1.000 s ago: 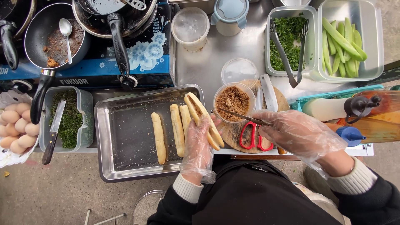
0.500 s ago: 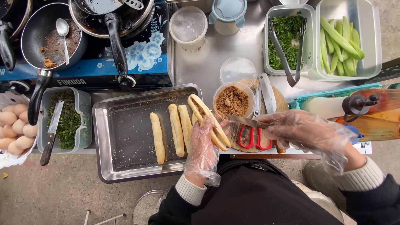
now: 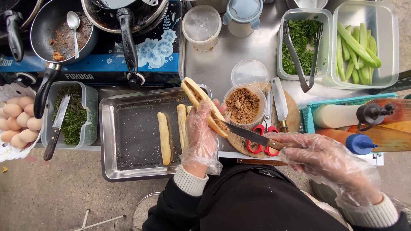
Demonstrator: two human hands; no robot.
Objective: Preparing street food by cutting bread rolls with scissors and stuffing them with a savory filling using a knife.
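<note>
My left hand (image 3: 200, 134), in a clear plastic glove, holds a long split bread roll (image 3: 198, 96) tilted above the right edge of a metal tray (image 3: 128, 141). My gloved right hand (image 3: 325, 160) grips a knife (image 3: 248, 134) with a wooden handle; the blade tip reaches into the roll's near end, where brown filling shows. A round tub of brown minced filling (image 3: 243, 105) stands just right of the roll. Two more rolls (image 3: 164, 137) lie in the tray, beside and partly under my left hand.
Red-handled scissors (image 3: 260, 143) and a second knife (image 3: 280, 102) rest on a round wooden board. Behind are tubs of chopped herbs (image 3: 302, 40) with tongs and cucumber strips (image 3: 359, 49). Pans (image 3: 64, 32) sit on a stove at left, eggs (image 3: 17, 122) far left, squeeze bottles (image 3: 342, 115) right.
My left hand lifted the split roll off the tray and tilted it up. My right hand brought the knife from the filling tub to the roll's near end.
</note>
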